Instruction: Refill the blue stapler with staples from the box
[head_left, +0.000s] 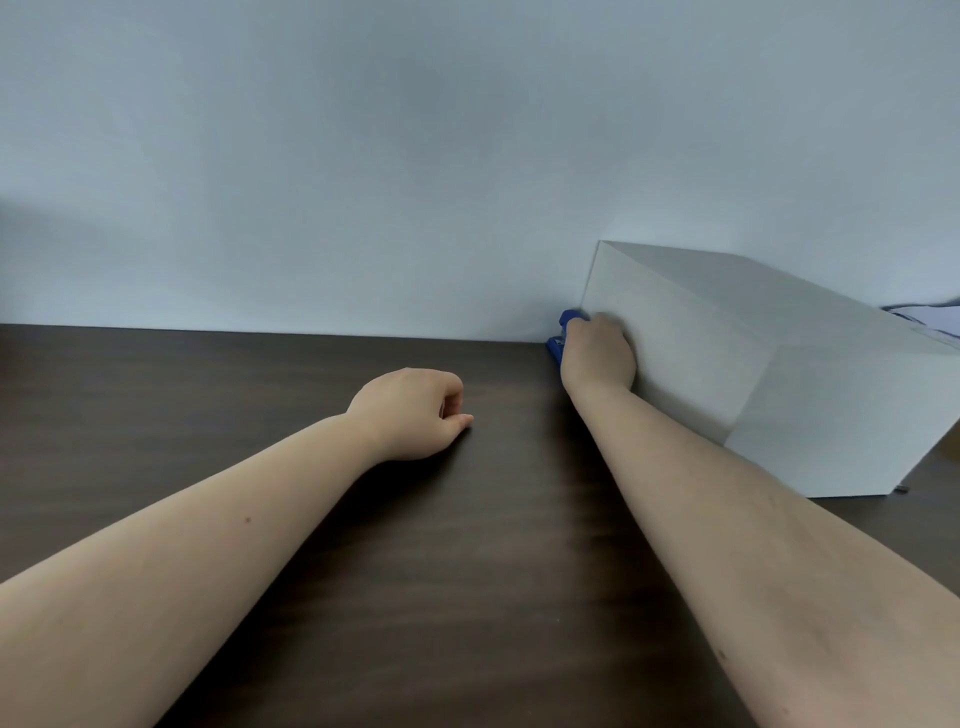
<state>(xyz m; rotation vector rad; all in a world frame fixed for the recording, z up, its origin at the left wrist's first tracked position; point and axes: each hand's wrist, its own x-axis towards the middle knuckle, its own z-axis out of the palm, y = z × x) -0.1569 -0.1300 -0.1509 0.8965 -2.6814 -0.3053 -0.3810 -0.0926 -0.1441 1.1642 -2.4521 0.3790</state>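
The blue stapler (560, 336) lies at the far edge of the dark wooden table (260, 395), against the wall and beside a large white box (727, 353). Only its left end shows; my right hand (598, 354) covers the remainder, fingers wrapped around it. My left hand (415, 413) rests on the table nearer the middle, fingers curled loosely with nothing in them. No staples or staple box are visible.
A pale wall (363, 156) rises straight behind the table's far edge. The white box fills the right side of the table. Some pale blue and white material (930, 314) peeks out behind the box at the far right.
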